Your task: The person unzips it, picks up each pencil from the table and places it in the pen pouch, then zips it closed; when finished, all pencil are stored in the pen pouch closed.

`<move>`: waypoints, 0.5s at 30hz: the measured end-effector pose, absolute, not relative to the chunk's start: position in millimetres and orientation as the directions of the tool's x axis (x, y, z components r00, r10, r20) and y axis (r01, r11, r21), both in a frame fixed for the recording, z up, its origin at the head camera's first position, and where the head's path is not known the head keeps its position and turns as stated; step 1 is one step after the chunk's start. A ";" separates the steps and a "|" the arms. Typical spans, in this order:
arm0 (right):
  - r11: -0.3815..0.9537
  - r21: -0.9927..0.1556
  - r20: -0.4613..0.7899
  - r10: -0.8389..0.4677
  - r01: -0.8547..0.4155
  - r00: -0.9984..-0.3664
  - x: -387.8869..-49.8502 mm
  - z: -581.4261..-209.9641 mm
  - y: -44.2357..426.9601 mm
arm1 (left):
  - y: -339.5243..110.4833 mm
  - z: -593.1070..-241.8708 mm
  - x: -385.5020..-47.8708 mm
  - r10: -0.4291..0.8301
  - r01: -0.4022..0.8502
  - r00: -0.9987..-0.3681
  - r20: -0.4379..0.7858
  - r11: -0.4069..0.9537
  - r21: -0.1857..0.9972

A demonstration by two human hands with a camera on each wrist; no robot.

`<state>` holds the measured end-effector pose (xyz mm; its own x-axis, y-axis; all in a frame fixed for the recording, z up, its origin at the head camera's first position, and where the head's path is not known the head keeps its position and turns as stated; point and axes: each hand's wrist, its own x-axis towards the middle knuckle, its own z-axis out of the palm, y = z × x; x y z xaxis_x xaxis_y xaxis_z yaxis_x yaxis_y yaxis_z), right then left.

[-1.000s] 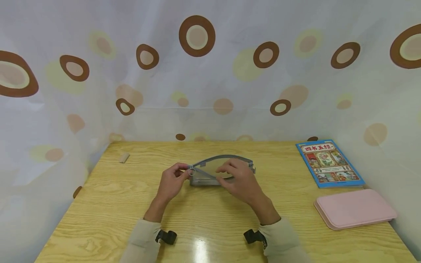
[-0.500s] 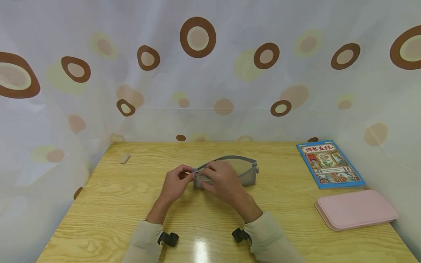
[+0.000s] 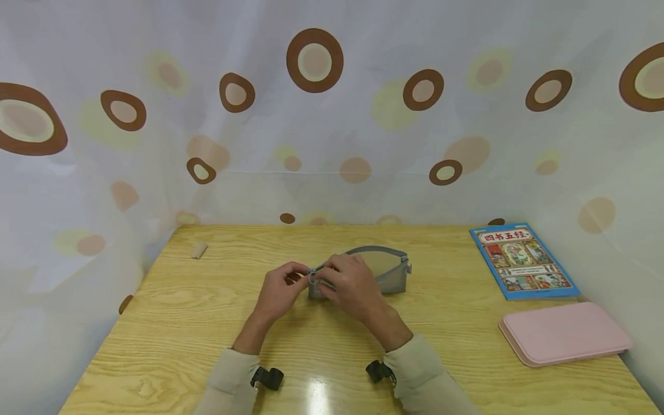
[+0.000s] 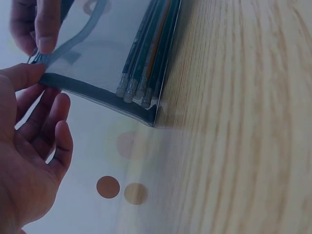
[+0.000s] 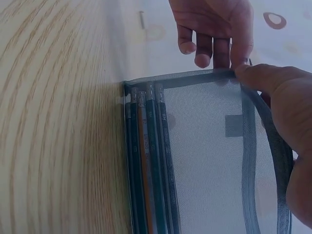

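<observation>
A grey see-through mesh pencil pouch [image 3: 393,281] stands on the table, its zipped top gaping toward the right end. Several pencils [image 4: 144,63] lie along its bottom, seen through the mesh in both wrist views. My left hand [image 3: 280,292] pinches the pouch's upper left corner between thumb and index finger. Right beside it, my right hand [image 3: 354,288] has thumb and fingertips together at the zipper pull [image 3: 313,278], which has a ring. In the right wrist view the right hand [image 5: 295,107] partly covers the zipper end, so the exact hold is hidden.
A blue-edged book [image 3: 521,262] lies at the back right of the wooden table [image 3: 155,346]. In front of it sits a pink case [image 3: 565,333]. A small beige block [image 3: 199,251] lies at the back left. Patterned curtain [image 3: 363,127] encloses the back and sides.
My right hand has moved left from the pouch's open middle to the zipper pull at its left corner. My left hand keeps its pinch on that corner.
</observation>
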<state>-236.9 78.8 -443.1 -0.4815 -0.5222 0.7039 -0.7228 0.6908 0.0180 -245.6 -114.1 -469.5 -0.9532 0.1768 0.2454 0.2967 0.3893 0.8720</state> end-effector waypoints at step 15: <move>0.674 -0.076 0.737 -0.459 -0.735 -0.497 -235.0 -440.0 77.1 | -114.8 -468.8 -243.7 0.194 0.374 -0.927 0.321 0.448 0.812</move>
